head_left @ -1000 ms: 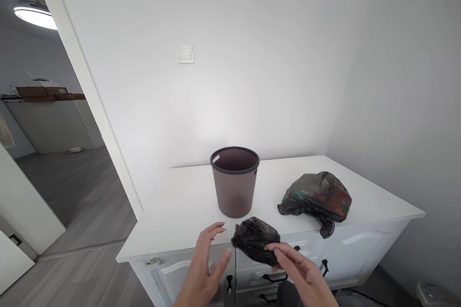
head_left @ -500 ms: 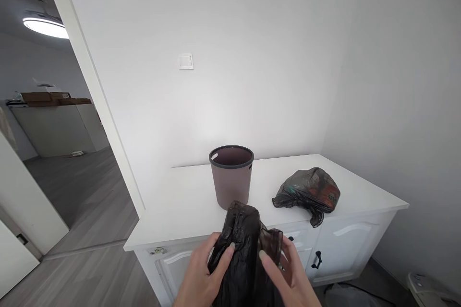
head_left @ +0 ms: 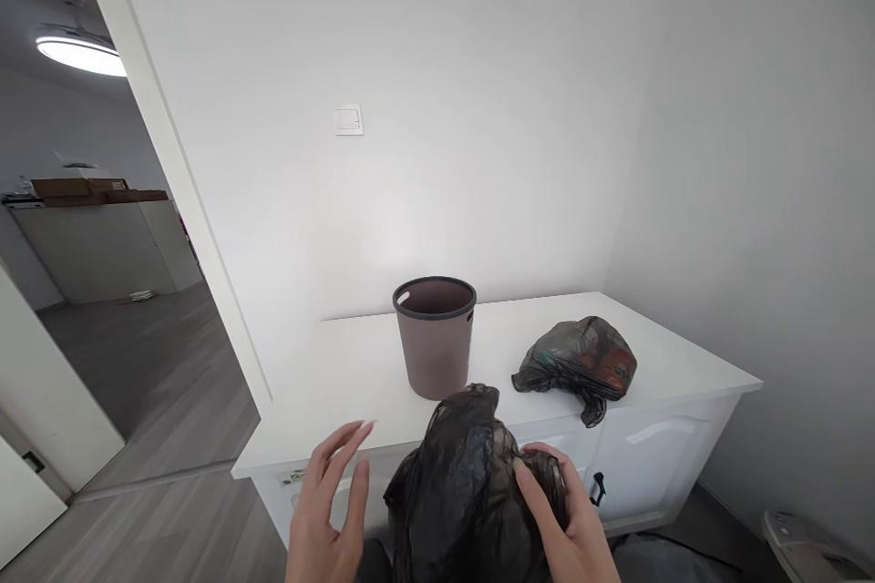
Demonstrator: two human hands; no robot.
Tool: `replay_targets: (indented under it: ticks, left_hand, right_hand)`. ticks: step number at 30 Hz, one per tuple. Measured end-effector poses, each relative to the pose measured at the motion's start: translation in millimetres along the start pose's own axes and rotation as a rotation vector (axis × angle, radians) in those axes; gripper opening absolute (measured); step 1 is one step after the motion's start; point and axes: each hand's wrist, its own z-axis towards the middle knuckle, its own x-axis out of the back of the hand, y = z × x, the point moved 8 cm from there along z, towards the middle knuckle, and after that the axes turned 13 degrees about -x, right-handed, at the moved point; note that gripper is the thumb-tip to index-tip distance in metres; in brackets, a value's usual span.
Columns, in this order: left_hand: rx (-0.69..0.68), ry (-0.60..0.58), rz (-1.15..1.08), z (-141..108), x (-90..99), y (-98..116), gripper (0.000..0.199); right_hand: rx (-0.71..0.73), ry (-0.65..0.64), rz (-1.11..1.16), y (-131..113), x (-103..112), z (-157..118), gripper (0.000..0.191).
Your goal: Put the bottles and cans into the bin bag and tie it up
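Observation:
A thin black plastic garbage bag [head_left: 455, 483] hangs partly opened in front of the cabinet's front edge. My right hand [head_left: 564, 501] pinches its gathered right side between thumb and fingers. Off to the bag's left, my left hand [head_left: 332, 501] is raised with fingers apart, holding nothing and not touching the bag. Just behind the bag stands a mauve trash bin [head_left: 437, 351] with a dark rim, upright on the white cabinet top [head_left: 342, 383]. The bag's lower part runs out of view.
A filled, tied black bag [head_left: 578, 360] lies on the cabinet's right side. The wall behind carries a light switch [head_left: 348, 120]. To the left a doorway opens onto a grey floor [head_left: 164, 364]. A pale appliance [head_left: 807, 542] sits on the floor at lower right.
My left hand has let go of the black bag and moved left, its fingers spreading. The bag looks wider and puffier now. My right hand still grips it.

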Motion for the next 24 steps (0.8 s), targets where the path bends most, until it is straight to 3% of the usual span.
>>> replay_targets:
  ticks: [4,8,10,13,16,18,20,24]
  left_hand:
    - [-0.083,-0.122,-0.051,-4,-20.3,27,0.055]
    - [-0.046,-0.393,-0.151,-16,-59.6,32,0.086]
    - [-0.069,-0.48,-0.164,-23,-72.1,31,0.09]
    - [-0.075,-0.415,-0.105,-23,-67.4,27,0.079]
    - [-0.077,-0.22,-0.065,-14,-41.3,38,0.054]
    - [-0.077,-0.167,-0.115,-6,-27.7,53,0.035]
    - [-0.094,-0.248,-0.191,1,-27.0,70,0.026]
    - [-0.208,-0.547,-0.213,7,-49.7,93,0.022]
  right_hand:
    - [0.033,-0.105,-0.059,-10,-3,4,0.063]
    - [0.105,-0.159,-0.068,-25,-8,4,0.065]
    - [0.095,-0.182,-0.07,-29,-13,3,0.066]
    - [0.101,-0.219,-0.063,-38,-20,2,0.067]
    - [0.145,-0.237,-0.066,-53,-25,-1,0.066]
    - [0.178,-0.221,-0.076,-65,-26,-3,0.063]
    - [0.218,-0.208,-0.098,-77,-29,-7,0.061]
    - [0.254,-0.237,-0.176,-91,-41,-11,0.068]
